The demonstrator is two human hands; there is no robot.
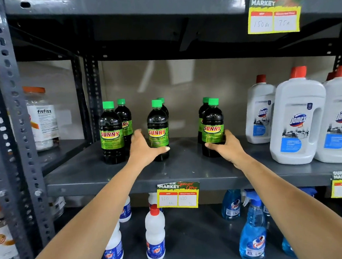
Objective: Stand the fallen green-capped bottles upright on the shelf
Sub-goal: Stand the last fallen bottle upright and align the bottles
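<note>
Several dark green-capped Sunny bottles stand upright in three pairs on the grey metal shelf (pixel 100 175). The front left bottle (pixel 111 133) stands free. My left hand (pixel 145 149) wraps the lower part of the front middle bottle (pixel 158 128), thumb across its front. My right hand (pixel 227 148) grips the base of the front right bottle (pixel 212 126). A second bottle stands behind each front one, partly hidden. No bottle lies on its side in view.
Big white red-capped Domex jugs (pixel 298 118) crowd the shelf's right end. A fitfizz jar (pixel 42 118) sits on the neighbouring rack to the left. Price tags (pixel 177 195) hang from the shelf edges. Below are white bleach bottles (pixel 155 233) and blue spray bottles (pixel 253 230).
</note>
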